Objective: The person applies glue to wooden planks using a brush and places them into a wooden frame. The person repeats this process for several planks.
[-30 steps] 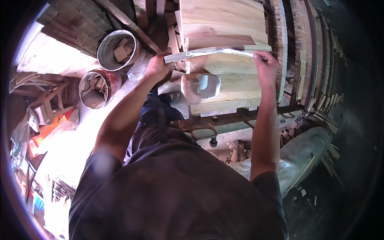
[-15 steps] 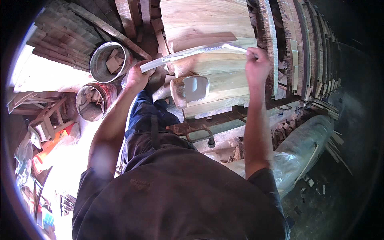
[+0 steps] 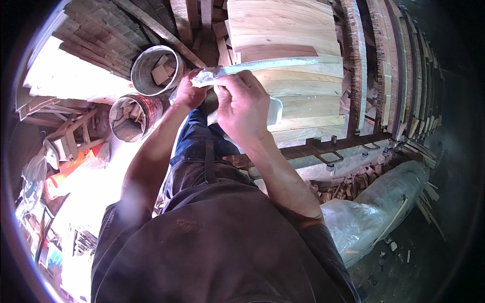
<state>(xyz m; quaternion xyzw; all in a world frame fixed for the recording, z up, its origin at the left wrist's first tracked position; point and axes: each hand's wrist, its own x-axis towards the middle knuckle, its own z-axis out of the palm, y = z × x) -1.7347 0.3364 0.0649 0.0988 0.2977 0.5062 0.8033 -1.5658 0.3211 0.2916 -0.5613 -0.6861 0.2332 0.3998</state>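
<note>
Head view: left hand point(image 3: 188, 94) pinches the strip point(image 3: 273, 64) at left, right hand point(image 3: 244, 107) curled alongside, grip unclear.

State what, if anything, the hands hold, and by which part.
The left hand holds a wooden strip by its left end; whether the right hand grips anything cannot be told.

The right hand point(image 3: 243, 107), earlier at three o'clock on the strip point(image 3: 268, 65), is now at its nine o'clock end beside the left hand point(image 3: 187, 94), partly hiding the tub point(image 3: 275, 110); white paste point(image 3: 203, 77) now coats that end.
</note>
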